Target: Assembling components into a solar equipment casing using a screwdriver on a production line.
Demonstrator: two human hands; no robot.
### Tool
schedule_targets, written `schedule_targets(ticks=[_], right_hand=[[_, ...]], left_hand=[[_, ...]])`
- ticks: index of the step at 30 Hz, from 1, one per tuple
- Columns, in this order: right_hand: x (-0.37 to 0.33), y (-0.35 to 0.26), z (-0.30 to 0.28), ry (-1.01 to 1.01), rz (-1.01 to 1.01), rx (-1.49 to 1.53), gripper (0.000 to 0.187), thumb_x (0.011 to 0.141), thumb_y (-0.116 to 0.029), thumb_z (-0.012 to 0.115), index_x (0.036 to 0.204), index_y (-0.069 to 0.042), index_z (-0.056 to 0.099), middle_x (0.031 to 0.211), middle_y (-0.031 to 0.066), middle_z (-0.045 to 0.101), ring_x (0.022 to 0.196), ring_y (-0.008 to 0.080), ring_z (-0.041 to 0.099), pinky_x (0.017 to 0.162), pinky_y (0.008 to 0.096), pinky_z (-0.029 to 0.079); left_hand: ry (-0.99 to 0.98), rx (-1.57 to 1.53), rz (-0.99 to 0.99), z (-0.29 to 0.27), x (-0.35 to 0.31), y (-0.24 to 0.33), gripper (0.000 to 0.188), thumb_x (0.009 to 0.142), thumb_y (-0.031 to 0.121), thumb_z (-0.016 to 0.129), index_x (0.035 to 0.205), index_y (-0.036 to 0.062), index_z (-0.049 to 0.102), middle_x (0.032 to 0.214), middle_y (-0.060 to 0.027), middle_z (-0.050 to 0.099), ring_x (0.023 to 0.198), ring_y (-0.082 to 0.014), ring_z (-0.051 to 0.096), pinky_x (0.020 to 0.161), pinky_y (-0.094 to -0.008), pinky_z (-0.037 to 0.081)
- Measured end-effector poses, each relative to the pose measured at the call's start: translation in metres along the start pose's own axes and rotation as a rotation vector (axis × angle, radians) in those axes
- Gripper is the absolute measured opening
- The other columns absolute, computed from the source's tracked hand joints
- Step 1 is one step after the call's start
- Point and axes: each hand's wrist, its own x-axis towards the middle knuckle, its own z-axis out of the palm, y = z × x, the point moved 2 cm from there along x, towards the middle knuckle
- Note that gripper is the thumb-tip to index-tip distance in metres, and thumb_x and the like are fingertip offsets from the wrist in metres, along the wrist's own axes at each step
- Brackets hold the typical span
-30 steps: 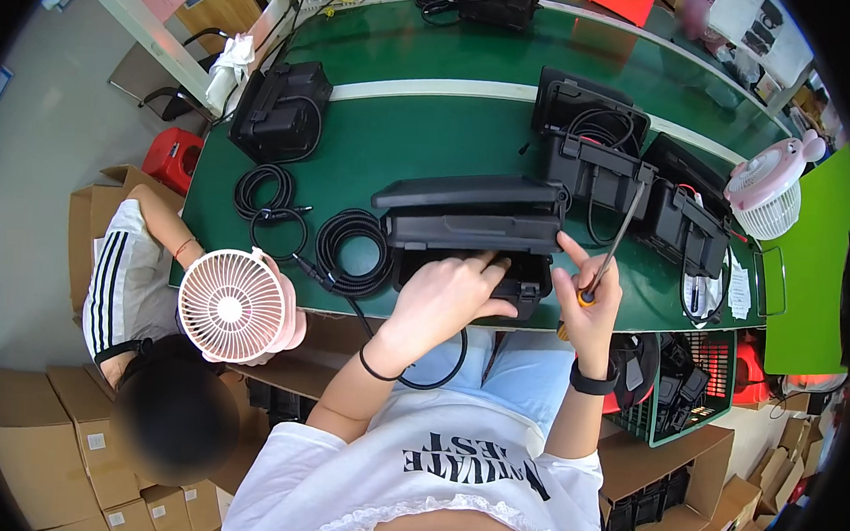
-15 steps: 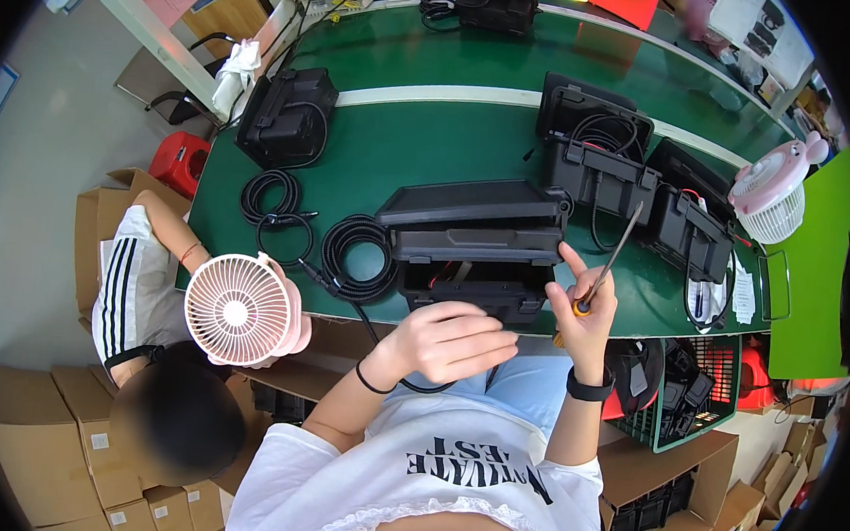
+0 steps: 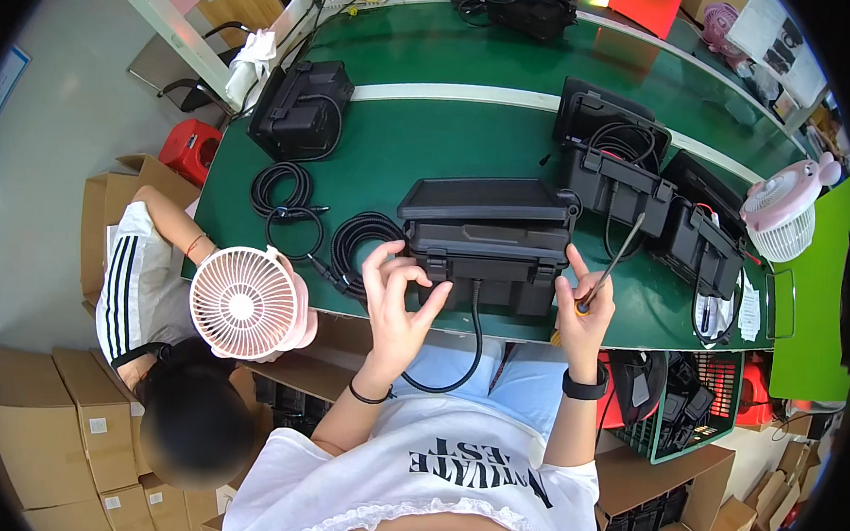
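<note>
green workbench [image 3: 413, 138] stretches in front of me, a pale strip [image 3: 455, 94] running across it, with cardboard boxes [image 3: 32, 407] stacked on the floor at lower left. near the bench's front edge, between my hands, sits a black case [image 3: 490, 242] with latches on its front; a black cable [image 3: 478, 337] leaves that front and loops down over my lap. my left hand [image 3: 402, 293] is at the case's left end, fingers spread and curved, thumb apart from them near the left latch; i cannot tell whether they press on it. my right hand [image 3: 586, 312] has a screwdriver [image 3: 620, 258] gripped in the palm, shaft slanting up and away, while its thumb and forefinger stand apart by the case's right end. coiled cable [image 3: 349, 241] lies just left of the case, and an open black box [image 3: 617, 180] stands beyond it to the right. a pink fan [image 3: 244, 303] is at my left, near a co-worker's arm [image 3: 169, 230].
</note>
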Motion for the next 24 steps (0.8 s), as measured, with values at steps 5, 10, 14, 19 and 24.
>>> schedule_targets(ticks=[5,10,14,19,24], right_hand=[[-0.001,0.002,0.000,-0.002,-0.011,0.008,0.033,0.083,0.003,0.067,0.076,-0.008,0.037,0.116,0.0236,0.067,0.053,-0.0017,0.036,0.049,0.0178,0.030],[0.000,0.004,-0.002,-0.028,-0.066,-0.037,0.033,0.082,0.003,0.067,0.076,-0.009,0.037,0.116,0.0223,0.067,0.054,-0.0016,0.036,0.049,0.0178,0.031],[0.000,0.001,0.000,-0.011,-0.044,-0.015,0.033,0.082,0.004,0.067,0.076,-0.009,0.037,0.116,0.0218,0.068,0.054,-0.0017,0.036,0.049,0.0178,0.031],[-0.001,0.001,-0.002,-0.008,-0.049,-0.007,0.034,0.082,0.004,0.068,0.075,-0.009,0.036,0.116,0.0222,0.067,0.054,-0.0020,0.035,0.049,0.0182,0.030],[-0.006,-0.013,0.001,0.119,-0.125,-0.225,0.034,0.080,0.003,0.070,0.076,-0.007,0.038,0.104,0.0158,0.072,0.049,0.0018,0.035,0.047,0.0199,0.029]], left_hand=[[0.037,-0.159,-0.167,0.007,-0.006,-0.004,0.039,0.075,0.005,0.080,0.105,0.0027,0.055,0.131,-0.0130,0.040,0.096,-0.0186,0.058,0.080,-0.0298,0.050],[-0.034,-0.222,-0.068,0.004,0.007,-0.003,0.027,0.076,0.003,0.077,0.101,0.0049,0.065,0.131,-0.0141,0.041,0.106,-0.0251,0.055,0.092,-0.0368,0.048],[0.074,-0.309,-0.109,-0.001,0.021,0.011,0.032,0.084,0.008,0.069,0.115,0.0028,0.060,0.138,-0.0138,0.036,0.121,-0.0252,0.045,0.102,-0.0393,0.041],[0.001,-0.385,-0.075,0.007,0.029,-0.012,0.010,0.086,0.015,0.069,0.089,0.0063,0.068,0.136,-0.0165,0.037,0.127,-0.0335,0.041,0.104,-0.0460,0.037],[0.037,-0.741,-0.152,0.023,0.028,-0.018,0.050,0.088,0.015,0.066,0.130,0.0088,0.039,0.142,-0.0122,0.028,0.130,-0.0240,0.037,0.104,-0.0383,0.037]])
